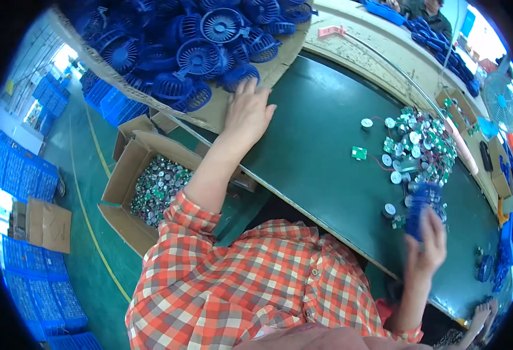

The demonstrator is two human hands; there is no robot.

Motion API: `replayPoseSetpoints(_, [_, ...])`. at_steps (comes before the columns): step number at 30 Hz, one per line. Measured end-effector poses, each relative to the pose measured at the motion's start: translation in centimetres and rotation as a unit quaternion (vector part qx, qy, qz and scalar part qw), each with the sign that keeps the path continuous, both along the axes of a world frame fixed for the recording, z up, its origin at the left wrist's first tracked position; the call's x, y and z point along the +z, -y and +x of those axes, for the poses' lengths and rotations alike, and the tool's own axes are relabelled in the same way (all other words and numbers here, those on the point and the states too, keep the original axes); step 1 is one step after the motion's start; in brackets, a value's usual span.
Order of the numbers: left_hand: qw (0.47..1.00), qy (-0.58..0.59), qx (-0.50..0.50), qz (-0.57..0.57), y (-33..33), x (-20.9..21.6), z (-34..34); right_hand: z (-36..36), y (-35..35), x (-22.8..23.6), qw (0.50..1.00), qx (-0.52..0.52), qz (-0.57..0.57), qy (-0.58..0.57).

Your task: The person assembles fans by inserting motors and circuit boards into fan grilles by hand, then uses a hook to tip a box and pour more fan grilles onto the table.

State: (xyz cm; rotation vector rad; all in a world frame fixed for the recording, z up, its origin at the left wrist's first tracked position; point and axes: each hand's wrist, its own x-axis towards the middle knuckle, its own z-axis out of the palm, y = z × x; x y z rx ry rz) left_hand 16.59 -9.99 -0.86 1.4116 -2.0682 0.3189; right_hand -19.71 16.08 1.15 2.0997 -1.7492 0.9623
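My left hand (248,114) reaches to the edge of a cardboard sheet heaped with blue plastic fan housings (198,56). Its fingertips touch the nearest housing (239,77), while the thumb stands apart. On the right, my right hand (430,245) is closed round another blue fan housing (421,210), smeared by motion. That housing is beside a pile of small round motors with green circuit boards and thin wires (422,146). A lone circuit board (359,153) and a loose motor (389,210) lie on the green work surface (315,146).
Below left, an open cardboard box (119,181) holds many motors and boards. Blue crates (23,163) stack at the far left. A metal rod (385,56) runs along the far ledge. Co-workers sit at the back (437,20); another person's hand (482,315) shows lower right.
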Motion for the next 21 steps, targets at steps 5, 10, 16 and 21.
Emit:
replayPoseSetpoints(5, [0.992, 0.009, 0.091, 0.091, 2.8, 0.6, -2.5, -10.5, -4.3, -1.5, 0.981, -0.192, -0.017, 0.013])
replayPoseSetpoints(10, [0.994, -0.03, 0.09, 0.05, 3.3, -0.7, -2.3, -11.3, -4.4, 0.4, 0.961, -0.255, -0.015, -0.103])
replayPoseSetpoints(16, [0.98, -0.079, 0.183, -0.006, 6.0, -0.7, -3.5, -13.7, -4.6, -1.2, 0.946, -0.227, -0.009, -0.233])
replayPoseSetpoints(21, [0.964, -0.053, 0.242, 0.098, 7.7, 0.5, -3.9, -12.6, -3.5, -1.2, 0.964, -0.171, -0.027, -0.204])
